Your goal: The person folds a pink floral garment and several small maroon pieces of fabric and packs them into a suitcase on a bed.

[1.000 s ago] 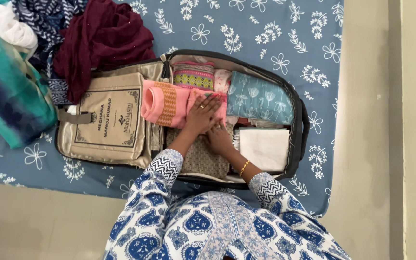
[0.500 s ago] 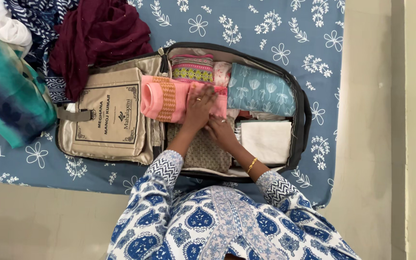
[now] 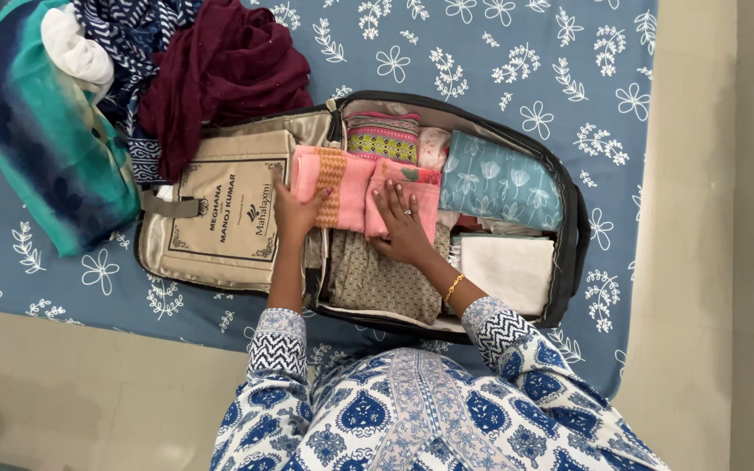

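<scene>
An open dark suitcase (image 3: 576,235) lies on a blue flowered bedsheet (image 3: 499,52). A folded pink cloth with an orange woven band (image 3: 342,179) lies across the packed clothes inside. My left hand (image 3: 297,215) grips the pink cloth's left end, where it hangs over the beige lid side. My right hand (image 3: 401,222) lies flat, fingers spread, on the pink cloth's right part. Under my hands sits a brown dotted folded cloth (image 3: 381,281).
The case also holds a teal flowered cloth (image 3: 499,181), a white folded cloth (image 3: 508,269) and a striped multicoloured cloth (image 3: 383,139). A beige printed bag (image 3: 224,209) lies on the lid. Loose maroon (image 3: 220,70), navy patterned and teal clothes (image 3: 54,148) are heaped at upper left.
My left hand has moved left from the pink cloth's middle to its left end. My right hand has moved up onto the pink cloth. The view has shifted a little.
</scene>
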